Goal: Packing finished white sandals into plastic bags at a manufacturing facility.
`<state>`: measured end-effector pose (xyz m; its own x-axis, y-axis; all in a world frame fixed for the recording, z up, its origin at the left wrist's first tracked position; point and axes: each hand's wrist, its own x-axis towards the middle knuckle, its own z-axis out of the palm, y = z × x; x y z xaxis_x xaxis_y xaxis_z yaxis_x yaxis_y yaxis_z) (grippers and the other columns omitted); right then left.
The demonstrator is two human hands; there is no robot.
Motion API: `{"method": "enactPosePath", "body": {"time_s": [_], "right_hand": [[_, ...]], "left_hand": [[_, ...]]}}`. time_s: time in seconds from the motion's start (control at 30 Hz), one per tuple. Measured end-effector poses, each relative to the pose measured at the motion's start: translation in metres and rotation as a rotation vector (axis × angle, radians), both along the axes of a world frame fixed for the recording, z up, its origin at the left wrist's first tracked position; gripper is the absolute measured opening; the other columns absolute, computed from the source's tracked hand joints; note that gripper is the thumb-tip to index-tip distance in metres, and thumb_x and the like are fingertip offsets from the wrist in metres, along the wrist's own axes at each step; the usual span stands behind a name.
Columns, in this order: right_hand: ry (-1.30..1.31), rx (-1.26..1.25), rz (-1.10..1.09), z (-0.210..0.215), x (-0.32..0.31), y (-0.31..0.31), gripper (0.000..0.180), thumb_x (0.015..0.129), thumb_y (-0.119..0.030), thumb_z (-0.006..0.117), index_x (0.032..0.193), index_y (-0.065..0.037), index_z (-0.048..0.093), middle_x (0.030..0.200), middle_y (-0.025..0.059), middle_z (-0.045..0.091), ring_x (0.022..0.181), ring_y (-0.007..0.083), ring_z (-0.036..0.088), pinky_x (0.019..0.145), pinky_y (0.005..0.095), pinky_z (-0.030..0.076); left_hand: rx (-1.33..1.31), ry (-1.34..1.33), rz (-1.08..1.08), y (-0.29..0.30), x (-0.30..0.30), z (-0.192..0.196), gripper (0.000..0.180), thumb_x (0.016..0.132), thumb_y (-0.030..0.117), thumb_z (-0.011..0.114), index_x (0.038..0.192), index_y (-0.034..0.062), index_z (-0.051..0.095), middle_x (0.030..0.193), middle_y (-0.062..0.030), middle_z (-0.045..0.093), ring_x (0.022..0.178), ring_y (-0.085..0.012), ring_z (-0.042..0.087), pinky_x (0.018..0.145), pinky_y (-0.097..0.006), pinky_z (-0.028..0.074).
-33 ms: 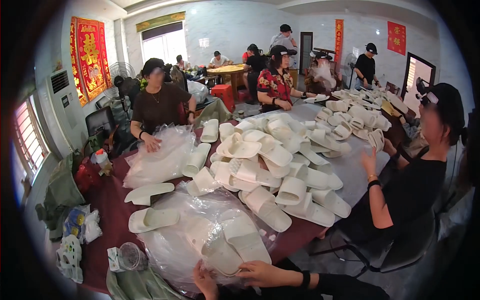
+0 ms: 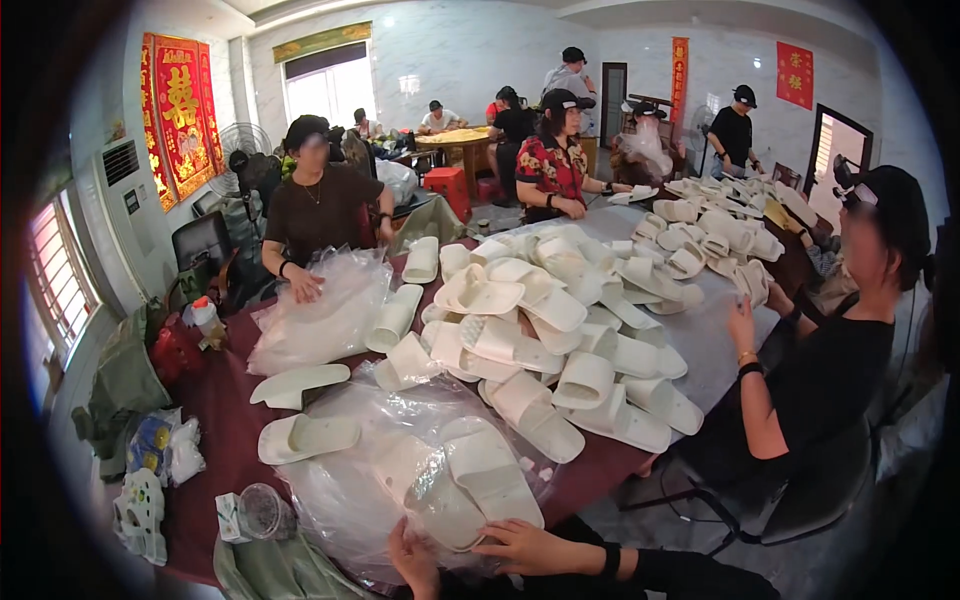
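One dark-red table (image 2: 218, 440), left and centre. One big heap of white slippers (image 2: 520, 345), centre to right; overlapped, uncountable. Two clear plastic batches: plastic stack (image 2: 318, 312) left of centre, plastic sheeting (image 2: 335, 490) lower centre. Two loose slippers (image 2: 312, 439), left of centre. One slipper pair (image 2: 490, 475), lower centre, over sheeting.

Two hands, bottom centre. Left hand (image 2: 414, 562) by sheeting: fingers bent, pinch unclear. Right hand (image 2: 525, 548) at pair's near edge: fingers close together, grip unclear. Virtually unchanged from previous picture; handling seems no further along.

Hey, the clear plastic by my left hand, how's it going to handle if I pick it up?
The clear plastic is probably floppy, given its wrinkles. Being see-through and thin-looking, it's likely light. Its glossy highlights suggest it may be slippery.
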<state>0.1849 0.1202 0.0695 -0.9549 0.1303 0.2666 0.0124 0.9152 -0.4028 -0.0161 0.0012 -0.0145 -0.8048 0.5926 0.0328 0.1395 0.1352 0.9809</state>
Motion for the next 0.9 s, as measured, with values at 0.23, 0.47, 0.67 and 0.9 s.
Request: {"method": "enactPosePath", "body": {"time_s": [0.23, 0.47, 0.67, 0.9], "right_hand": [[-0.066, 0.138, -0.091, -0.019, -0.021, -0.001, 0.055, 0.080, -0.025, 0.062, 0.132, -0.015, 0.047, 0.141, 0.0182, 0.036, 0.131, 0.0367, 0.035, 0.108, 0.0465, 0.028], [-0.035, 0.272, -0.116, -0.036, -0.049, -0.003, 0.051, 0.082, -0.024, 0.059, 0.132, -0.018, 0.049, 0.142, 0.0154, 0.038, 0.132, 0.0375, 0.034, 0.107, 0.0498, 0.029], [-0.072, -0.107, 0.036, -0.039, -0.043, 0.019, 0.052, 0.081, -0.024, 0.058, 0.132, -0.016, 0.049, 0.143, 0.0194, 0.036, 0.134, 0.0393, 0.030, 0.109, 0.0468, 0.026], [0.068, 0.000, -0.104, -0.036, -0.045, 0.014, 0.052, 0.079, -0.022, 0.062, 0.130, -0.014, 0.051, 0.140, 0.0230, 0.037, 0.127, 0.0369, 0.039, 0.107, 0.0415, 0.031]], "left_hand": [[-0.071, 0.420, 0.028, 0.015, 0.032, 0.051, 0.040, 0.081, 0.003, 0.053, 0.120, -0.0038, 0.053, 0.095, -0.0170, 0.060, 0.074, -0.0236, 0.056, 0.067, -0.032, 0.047], [-0.107, 0.593, -0.037, 0.004, 0.029, 0.035, 0.051, 0.081, 0.004, 0.056, 0.131, -0.0024, 0.047, 0.100, -0.0224, 0.058, 0.081, -0.0321, 0.055, 0.077, -0.041, 0.045], [-0.246, -0.023, -0.003, -0.006, 0.036, 0.095, 0.046, 0.079, 0.000, 0.051, 0.125, -0.0033, 0.052, 0.103, -0.0206, 0.062, 0.087, -0.0270, 0.057, 0.080, -0.036, 0.046], [-0.127, 0.221, 0.121, -0.011, 0.032, 0.054, 0.038, 0.080, 0.004, 0.049, 0.117, -0.0047, 0.057, 0.095, -0.0197, 0.064, 0.083, -0.0311, 0.059, 0.080, -0.038, 0.046]]}}
